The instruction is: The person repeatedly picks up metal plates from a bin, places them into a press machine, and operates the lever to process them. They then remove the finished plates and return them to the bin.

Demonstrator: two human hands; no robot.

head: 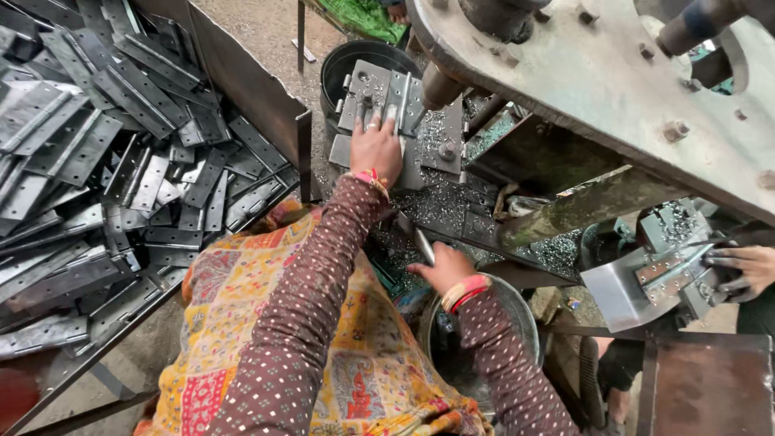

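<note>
Head view, left hand (376, 147) fingers (373, 123) flat atop metal plate (386, 95)

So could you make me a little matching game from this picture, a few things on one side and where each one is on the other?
Things:
1. left hand
2. right hand
3. heap of flat metal strips
4. co-worker's hand

Places:
A. in the big tray at the left
B. at the far right edge, on another metal fixture
C. pressed flat on the metal plate under the press
D. lower down, by the round bucket, touching a thin metal piece

Pairs: 1-C, 2-D, 3-A, 4-B
</note>
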